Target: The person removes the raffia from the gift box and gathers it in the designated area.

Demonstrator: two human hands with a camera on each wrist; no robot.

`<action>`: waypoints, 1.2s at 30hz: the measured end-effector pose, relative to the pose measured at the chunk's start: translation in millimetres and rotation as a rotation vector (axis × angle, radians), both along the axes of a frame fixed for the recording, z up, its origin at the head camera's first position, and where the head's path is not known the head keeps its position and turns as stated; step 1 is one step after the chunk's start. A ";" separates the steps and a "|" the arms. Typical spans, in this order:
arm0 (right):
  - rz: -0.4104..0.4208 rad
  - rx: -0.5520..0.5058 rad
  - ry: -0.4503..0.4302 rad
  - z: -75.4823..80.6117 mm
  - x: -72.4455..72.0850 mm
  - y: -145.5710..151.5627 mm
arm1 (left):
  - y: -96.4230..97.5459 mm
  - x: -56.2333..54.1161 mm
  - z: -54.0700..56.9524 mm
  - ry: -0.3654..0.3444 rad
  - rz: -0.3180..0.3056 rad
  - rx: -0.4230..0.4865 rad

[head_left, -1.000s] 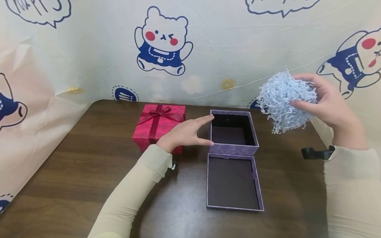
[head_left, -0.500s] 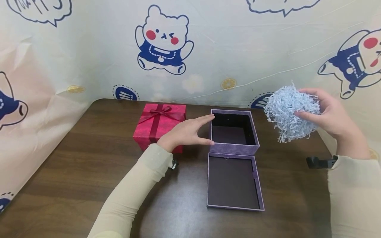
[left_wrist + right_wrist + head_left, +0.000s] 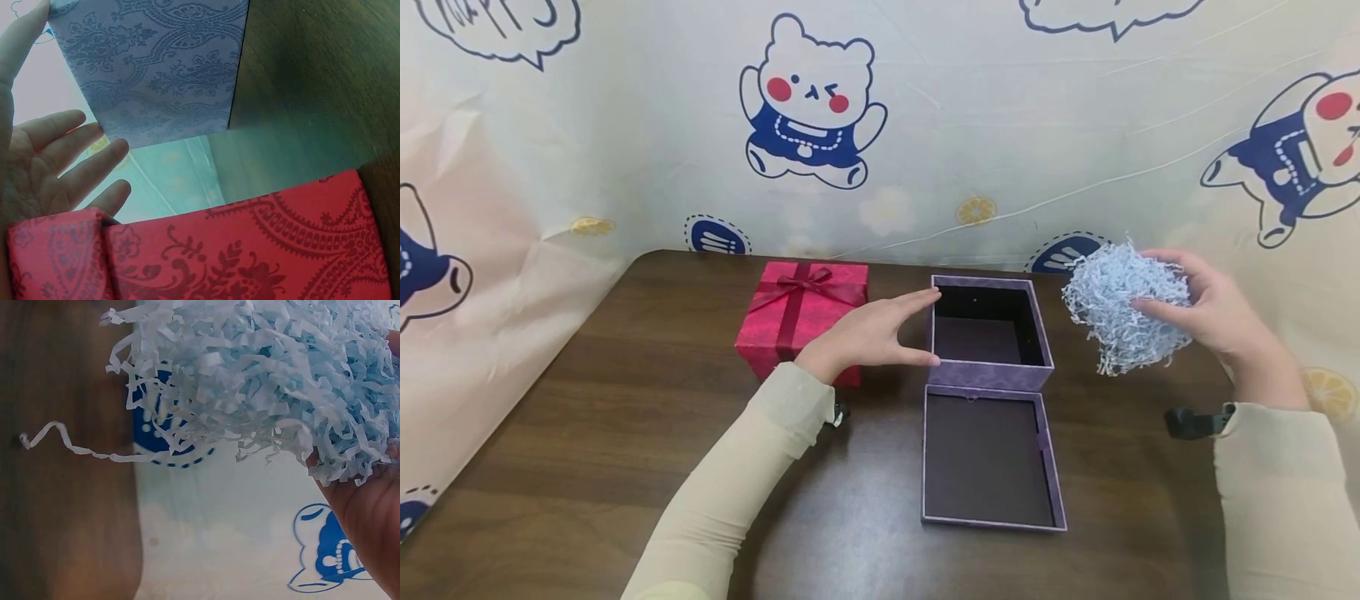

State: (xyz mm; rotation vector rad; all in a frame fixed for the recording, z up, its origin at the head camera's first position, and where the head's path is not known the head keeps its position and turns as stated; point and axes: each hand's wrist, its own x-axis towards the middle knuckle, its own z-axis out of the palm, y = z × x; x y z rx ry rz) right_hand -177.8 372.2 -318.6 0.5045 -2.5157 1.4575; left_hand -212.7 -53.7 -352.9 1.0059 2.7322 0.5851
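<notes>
Right hand (image 3: pixel 1223 315) pinches blue shredded paper (image 3: pixel 1123 310). Left hand (image 3: pixel 867 335) spread; purple gift box (image 3: pixel 988 377) just right of it. Filling step, it seems: paper likely needs moving left, then down.

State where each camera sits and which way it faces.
Head: on the head, facing forward and down at the purple box, purple lid, red box and paper shreds; left hand, right hand and sleeves show.
Left wrist: on that wrist, facing the purple box's side, red box at the bottom edge; part of the left hand shows.
Right wrist: on that wrist, facing the paper shreds; part of the right hand shows.
Shared by head and left wrist: both boxes and the left hand.
</notes>
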 end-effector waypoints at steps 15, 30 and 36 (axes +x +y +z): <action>-0.122 0.273 -0.129 -39.2 -8.4 15.2 | 0.5 0.0 1.3 -0.005 -0.003 0.000; -0.112 0.217 -0.178 -56.7 -10.6 12.1 | -0.4 1.1 1.3 -0.008 -0.004 -0.001; -0.124 0.275 -0.205 -58.6 -14.3 9.7 | 0.0 1.2 2.2 -0.008 -0.003 -0.003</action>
